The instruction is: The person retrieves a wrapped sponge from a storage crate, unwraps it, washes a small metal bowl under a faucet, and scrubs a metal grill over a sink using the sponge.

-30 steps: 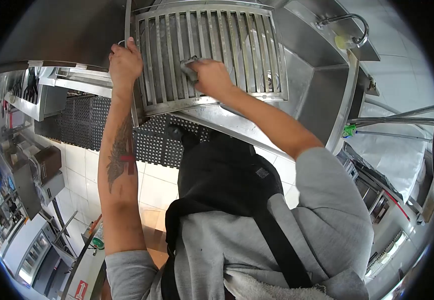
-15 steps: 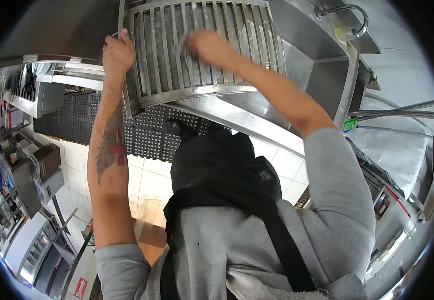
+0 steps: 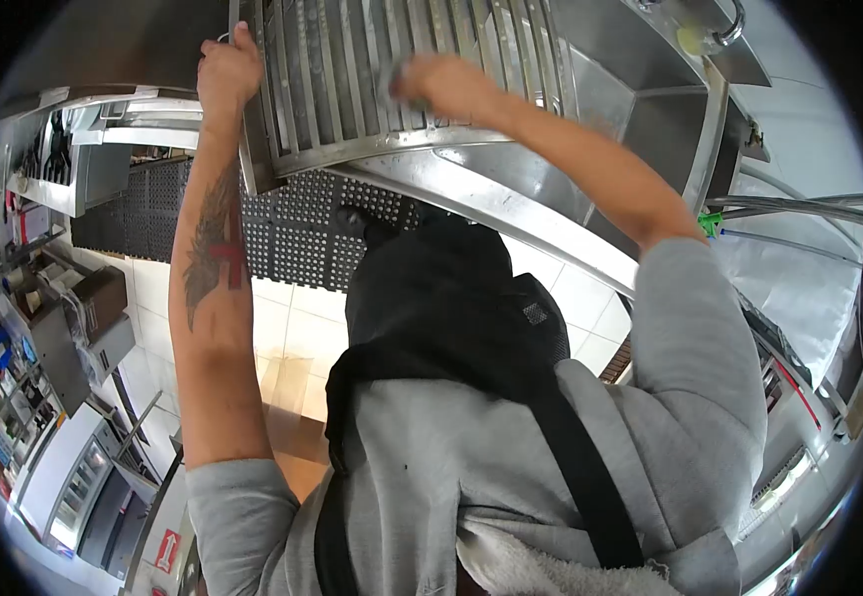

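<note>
A slatted metal filter panel (image 3: 337, 84) with a steel frame rests at an angle over the sink's front edge. My left hand (image 3: 230, 74) is closed on the left side of its frame, beside a thin wire handle. Over the slats, my right hand (image 3: 456, 89) is curled and smeared by motion. Something dark and greyish shows at its fingertips, too blurred to name. The slats run away from me, and the panel's far end is cut off by the top of the view.
Right of the panel is a steel sink basin (image 3: 595, 94), with a curved faucet (image 3: 734, 25) beyond it. A steel surface (image 3: 124, 45) lies at the left. Black perforated matting (image 3: 297, 228) covers part of the white tiled floor. Metal poles (image 3: 799, 206) stick out at the right.
My right hand has moved across the slats toward the panel's near right side. My left hand keeps its hold on the frame. The whole view has shifted, so the panel appears higher.
</note>
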